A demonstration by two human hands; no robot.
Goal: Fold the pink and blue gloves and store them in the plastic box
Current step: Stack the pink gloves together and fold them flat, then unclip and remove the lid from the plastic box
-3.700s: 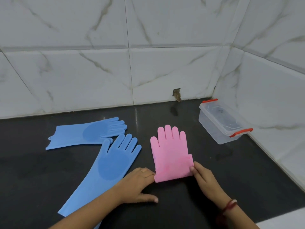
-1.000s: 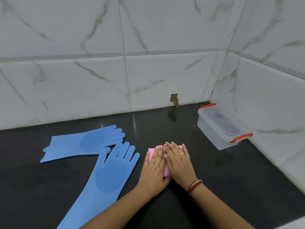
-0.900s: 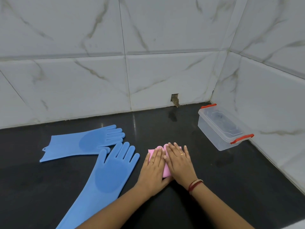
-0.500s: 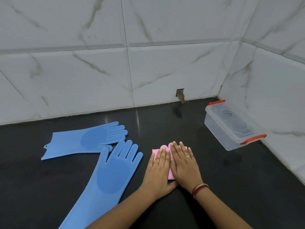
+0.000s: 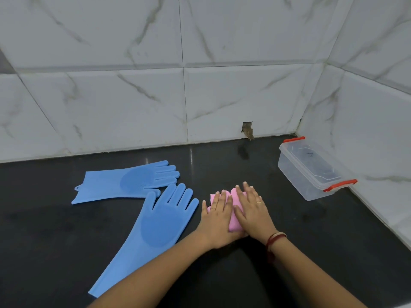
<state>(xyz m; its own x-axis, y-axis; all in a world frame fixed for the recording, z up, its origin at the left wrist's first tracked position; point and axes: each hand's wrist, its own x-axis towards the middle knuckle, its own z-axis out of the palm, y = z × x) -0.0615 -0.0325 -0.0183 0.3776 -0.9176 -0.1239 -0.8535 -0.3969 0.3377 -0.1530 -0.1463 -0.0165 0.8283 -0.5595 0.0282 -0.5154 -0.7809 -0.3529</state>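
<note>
The folded pink glove [image 5: 234, 215] lies on the black counter, mostly hidden under both hands. My left hand [image 5: 216, 218] and my right hand [image 5: 253, 210] rest flat on it side by side, fingers spread and pointing away from me. Two blue gloves lie unfolded to the left: one [image 5: 126, 182] stretches sideways farther back, the other [image 5: 153, 227] runs diagonally toward me, its fingertips near my left hand. The clear plastic box [image 5: 311, 172] with red clips stands at the right by the side wall, its lid on.
The black counter [image 5: 333, 236] meets white marble-tiled walls at the back and right. A small hole [image 5: 247, 130] is in the back wall near the corner.
The pink glove, earlier open with its fingers showing, is now folded into a small pad under both flat hands. Over the last second the hands stay pressed on it.
</note>
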